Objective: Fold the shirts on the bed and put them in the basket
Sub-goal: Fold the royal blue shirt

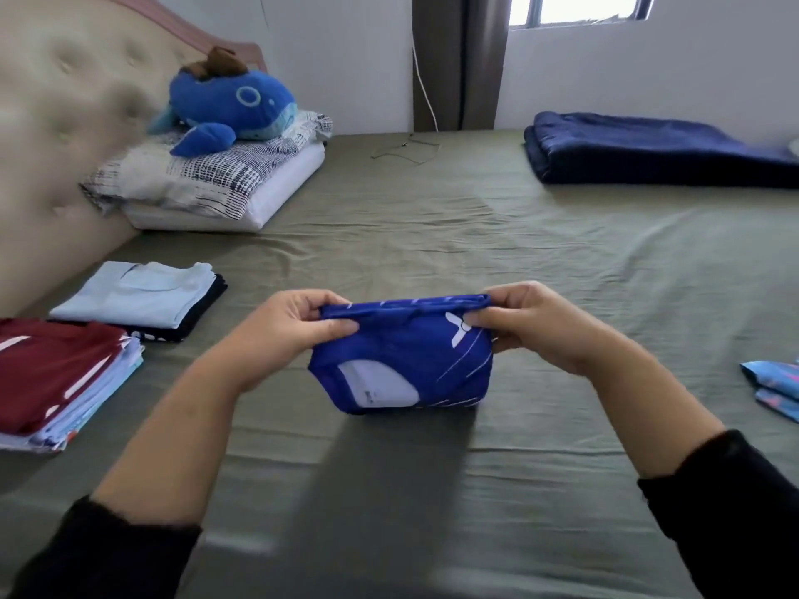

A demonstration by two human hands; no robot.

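Note:
A bright blue shirt (pixel 415 361) with white markings, folded small, hangs just above the olive bed sheet (pixel 432 218). My left hand (pixel 285 330) pinches its upper left corner. Its upper right corner is pinched by my right hand (pixel 532 326). To the left lie folded shirts: a light blue one on a black one (pixel 138 296), and a maroon one topping a stack (pixel 56 373). A patterned blue and pink garment (pixel 774 382) lies at the right edge. No basket is in view.
Pillows (pixel 207 183) with a blue whale plush (pixel 233 105) sit by the padded headboard (pixel 56 123) at the back left. A folded navy blanket (pixel 657 149) lies at the back right. A thin cord (pixel 406 149) rests near the wall.

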